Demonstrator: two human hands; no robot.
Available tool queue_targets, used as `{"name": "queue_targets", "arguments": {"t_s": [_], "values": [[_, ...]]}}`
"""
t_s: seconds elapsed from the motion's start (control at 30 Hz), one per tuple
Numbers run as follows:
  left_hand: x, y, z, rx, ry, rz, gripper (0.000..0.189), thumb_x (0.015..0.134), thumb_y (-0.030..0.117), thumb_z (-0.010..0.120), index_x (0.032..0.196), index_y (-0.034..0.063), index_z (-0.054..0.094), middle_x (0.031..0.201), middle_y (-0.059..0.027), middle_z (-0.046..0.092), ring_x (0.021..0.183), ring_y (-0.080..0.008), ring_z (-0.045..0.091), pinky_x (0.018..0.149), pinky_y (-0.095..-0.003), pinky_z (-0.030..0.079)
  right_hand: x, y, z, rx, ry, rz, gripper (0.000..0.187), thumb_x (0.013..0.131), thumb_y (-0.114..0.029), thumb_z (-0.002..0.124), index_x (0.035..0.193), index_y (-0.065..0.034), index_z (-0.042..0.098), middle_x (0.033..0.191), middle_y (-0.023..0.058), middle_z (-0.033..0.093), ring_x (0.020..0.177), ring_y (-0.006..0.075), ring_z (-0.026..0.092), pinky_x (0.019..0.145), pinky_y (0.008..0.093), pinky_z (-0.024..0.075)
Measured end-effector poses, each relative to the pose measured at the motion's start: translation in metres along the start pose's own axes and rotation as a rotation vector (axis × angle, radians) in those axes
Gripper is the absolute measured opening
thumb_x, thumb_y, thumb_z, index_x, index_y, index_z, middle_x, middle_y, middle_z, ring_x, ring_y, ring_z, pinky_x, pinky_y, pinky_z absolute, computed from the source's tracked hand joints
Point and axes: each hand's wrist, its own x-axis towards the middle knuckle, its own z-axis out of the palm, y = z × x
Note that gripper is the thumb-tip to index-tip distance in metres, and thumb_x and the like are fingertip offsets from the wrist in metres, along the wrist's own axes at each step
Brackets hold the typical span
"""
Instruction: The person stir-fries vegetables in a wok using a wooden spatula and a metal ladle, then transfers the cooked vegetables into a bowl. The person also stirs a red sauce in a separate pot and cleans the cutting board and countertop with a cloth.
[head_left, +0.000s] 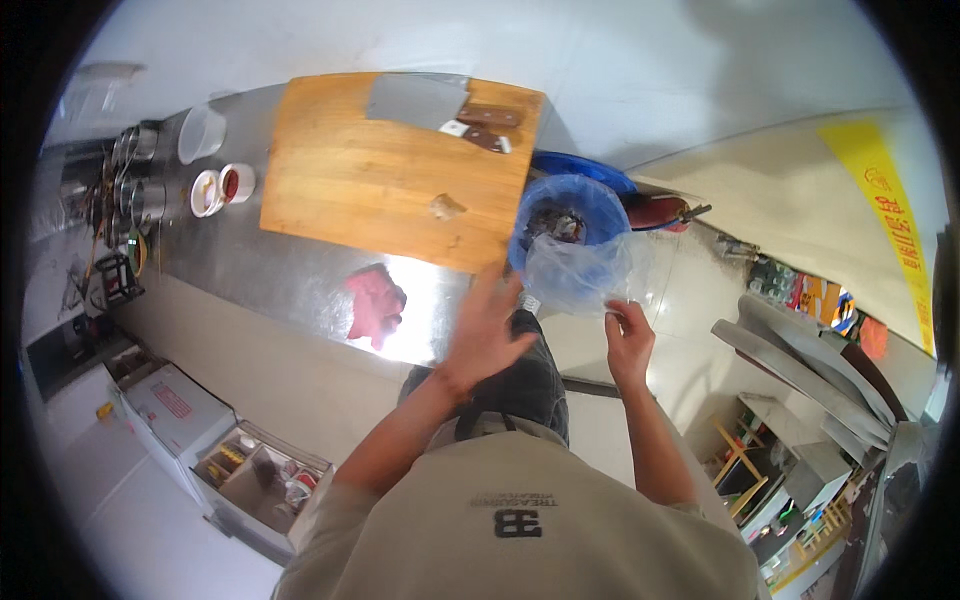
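Observation:
In the head view, my right hand (630, 337) pinches the edge of a clear plastic bag (585, 270). The bag hangs over the near side of a blue bin (619, 214) that has refuse inside. My left hand (487, 330), slightly blurred, is spread with nothing in it, by the near right corner of a wooden cutting board (337, 165). A cleaver (416, 97) with a brown handle lies at the board's far edge, beside a second brown knife handle (487, 139). A small pale scrap (446, 206) sits on the board. Left of my left hand lies a red cloth (373, 304).
The board rests on a stainless steel table (292, 285). Two small tubs (206, 193) (237, 184) and a clear plastic container (202, 133) stand left of it. Behind the bin is a blue lid-like disc (589, 171). Wooden-edged panels (802, 375) lean at right; an open compartment box (262, 480) stands lower left.

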Motion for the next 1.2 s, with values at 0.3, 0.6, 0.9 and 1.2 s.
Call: {"name": "queue_targets", "arguments": {"t_s": [0.3, 0.6, 0.9, 1.2], "values": [[-0.017, -0.036, 0.0, -1.215, -0.399, -0.226, 0.014, 0.085, 0.004, 0.054, 0.089, -0.0029, 0.065, 0.081, -0.0048, 0.066, 0.078, -0.0101, 0.059, 0.072, -0.0317, 0.05, -0.087, -0.109, 0.09, -0.592, -0.19, -0.325, 0.079, 0.074, -0.009, 0.076, 0.145, -0.0011, 0.042, 0.145, 0.0235, 0.04, 0.14, 0.0362, 0.037, 0.114, 0.047, 0.0307], [-0.065, -0.261, -0.299, -0.209, 0.15, -0.512, 0.027, 0.089, 0.029, 0.063, 0.097, 0.0033, 0.069, 0.097, -0.0156, 0.071, 0.093, -0.0322, 0.066, 0.082, -0.0436, 0.05, -0.144, -0.025, 0.215, -0.621, -0.006, -0.036, 0.02, 0.074, -0.005, 0.048, 0.083, 0.0073, 0.061, 0.078, 0.0307, 0.061, 0.075, 0.0496, 0.059, 0.069, 0.0534, 0.0462], [0.036, -0.54, -0.529, 1.034, 0.043, 0.291, 0.096, 0.066, 0.037, 0.087, 0.146, 0.0073, 0.042, 0.138, -0.013, 0.056, 0.131, -0.0355, 0.046, 0.112, -0.0457, 0.037, -0.216, 0.057, 0.155, -0.987, 0.15, 0.192, 0.013, 0.076, -0.011, 0.056, 0.078, -0.0001, 0.062, 0.084, 0.0272, 0.064, 0.086, 0.0486, 0.06, 0.072, 0.0567, 0.0454], [0.048, -0.521, -0.534, 0.667, -0.012, 0.005, 0.102, 0.062, 0.024, 0.088, 0.149, 0.0086, 0.038, 0.135, -0.0127, 0.057, 0.129, -0.0378, 0.047, 0.113, -0.0469, 0.036, -0.358, 0.155, 0.158, -1.093, 0.077, 0.605, 0.023, 0.085, -0.022, 0.063, 0.093, -0.0006, 0.067, 0.098, 0.02, 0.067, 0.095, 0.0374, 0.061, 0.085, 0.0501, 0.0463]]}}
